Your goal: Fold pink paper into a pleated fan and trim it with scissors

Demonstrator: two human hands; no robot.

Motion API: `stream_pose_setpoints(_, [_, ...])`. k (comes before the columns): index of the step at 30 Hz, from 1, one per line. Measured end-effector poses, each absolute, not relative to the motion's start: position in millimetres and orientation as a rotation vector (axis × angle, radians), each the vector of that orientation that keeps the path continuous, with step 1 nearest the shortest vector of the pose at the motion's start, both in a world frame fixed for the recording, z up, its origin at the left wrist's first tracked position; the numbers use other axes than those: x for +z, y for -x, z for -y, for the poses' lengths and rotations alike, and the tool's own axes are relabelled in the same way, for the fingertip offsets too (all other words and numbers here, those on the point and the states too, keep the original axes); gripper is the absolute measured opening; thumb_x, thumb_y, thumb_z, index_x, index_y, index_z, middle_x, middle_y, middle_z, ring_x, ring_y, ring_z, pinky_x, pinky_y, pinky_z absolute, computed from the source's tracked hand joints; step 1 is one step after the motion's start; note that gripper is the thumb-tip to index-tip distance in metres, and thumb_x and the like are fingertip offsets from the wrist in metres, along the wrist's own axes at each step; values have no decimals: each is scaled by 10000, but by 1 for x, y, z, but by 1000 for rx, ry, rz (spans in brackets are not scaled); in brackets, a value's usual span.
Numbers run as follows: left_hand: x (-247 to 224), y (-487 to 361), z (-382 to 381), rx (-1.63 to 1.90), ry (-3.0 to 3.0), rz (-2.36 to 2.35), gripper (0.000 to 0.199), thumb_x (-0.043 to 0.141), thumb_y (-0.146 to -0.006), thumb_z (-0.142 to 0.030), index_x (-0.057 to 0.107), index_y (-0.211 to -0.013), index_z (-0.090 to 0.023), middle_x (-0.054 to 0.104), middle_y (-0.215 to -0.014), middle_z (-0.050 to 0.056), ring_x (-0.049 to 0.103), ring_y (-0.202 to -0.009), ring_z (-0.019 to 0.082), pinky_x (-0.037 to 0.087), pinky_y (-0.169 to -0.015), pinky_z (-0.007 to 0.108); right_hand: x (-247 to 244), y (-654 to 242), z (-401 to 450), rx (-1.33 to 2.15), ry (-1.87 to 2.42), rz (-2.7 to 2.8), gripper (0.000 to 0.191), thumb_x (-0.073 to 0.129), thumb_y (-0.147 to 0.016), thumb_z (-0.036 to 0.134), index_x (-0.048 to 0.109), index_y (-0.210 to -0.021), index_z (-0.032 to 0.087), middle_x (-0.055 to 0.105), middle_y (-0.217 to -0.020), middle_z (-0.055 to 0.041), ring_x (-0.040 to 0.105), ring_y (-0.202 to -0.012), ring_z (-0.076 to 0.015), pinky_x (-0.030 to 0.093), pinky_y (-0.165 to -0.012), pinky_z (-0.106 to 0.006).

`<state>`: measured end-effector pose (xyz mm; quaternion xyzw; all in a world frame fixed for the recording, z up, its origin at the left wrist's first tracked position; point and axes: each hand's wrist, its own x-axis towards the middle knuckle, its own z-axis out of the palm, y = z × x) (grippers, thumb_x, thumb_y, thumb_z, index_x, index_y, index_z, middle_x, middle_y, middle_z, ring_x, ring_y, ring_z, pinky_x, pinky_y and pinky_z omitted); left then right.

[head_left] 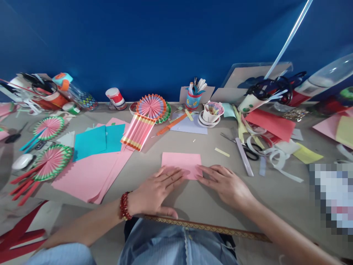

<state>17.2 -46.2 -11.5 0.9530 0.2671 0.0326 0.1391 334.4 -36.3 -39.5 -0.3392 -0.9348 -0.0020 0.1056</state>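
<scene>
A grey table [142, 171] carries a small pink sheet [181, 161] near its front edge, with larger pink sheets [85, 175] leftward, scissors [252, 157] and a ribbon [288, 175] rightward, a jar [116, 98] and pen cup [193, 101] behind.

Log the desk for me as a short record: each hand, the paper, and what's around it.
Left hand: spread, fingers on the small pink sheet
Left wrist: red bead bracelet
Right hand: fingertips at the sheet's right edge
To the left: teal paper over larger pink sheets
Back left: pleated strip against a round paper fan
Back: blue pot holding pens
To the right: lilac strip, red sheet
</scene>
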Motion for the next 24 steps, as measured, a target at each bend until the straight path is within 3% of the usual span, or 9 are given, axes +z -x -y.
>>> stream_pose_setpoints(6, [-14, 3, 54, 54, -2808, -1050, 952, 360, -903, -724, 28, -1582, -144, 210, -1626, 145, 208, -1506, 299, 60, -1235, 529, -39, -332, 39, -14, 1004, 2741, 597, 510, -765, -10, 645, -1271, 276, 592, -1415, -12, 542, -1073, -246, 446, -814, -359])
stream_pose_setpoints(10, [-15, 8, 56, 64, -2777, -1019, 962, 397, -907, -703, -18, -1581, -158, 193, -1632, 139, 173, -1515, 303, 84, -1234, 536, -27, -330, 36, 31, 977, 2730, 493, 491, -827, 31, 675, -1213, 276, 617, -1377, -41, 570, -1036, -243, 462, -817, -371])
stream_pose_setpoints(14, [-18, 13, 56, 225, -2672, -1204, 859, 398, -982, -559, -82, -1575, -166, 116, -1644, 174, 100, -1525, 311, 164, -1219, 547, -8, -318, 36, 124, 901, 2589, 375, 480, -913, 131, 664, -1226, 224, 658, -1272, -108, 579, -1020, -232, 455, -873, -383])
stream_pose_setpoints(19, [-25, 15, 59, 378, -2570, -1430, 719, 429, -1004, -442, 50, -1582, -244, 159, -1643, 165, 163, -1515, 320, 287, -1179, 549, -3, -285, 34, 55, 879, 2567, 272, 530, -952, 199, 662, -1190, 198, 709, -1071, -92, 582, -951, -224, 421, -846, -362])
stream_pose_setpoints(24, [-25, 14, 64, 446, -2539, -1436, 648, 498, -981, -421, 223, -1532, -220, 263, -1606, 175, 233, -1494, 324, 336, -1153, 549, -11, -259, 30, 123, 950, 2731, 106, 633, -906, 246, 671, -971, 171, 679, -870, -61, 571, -839, -216, 408, -767, -342])
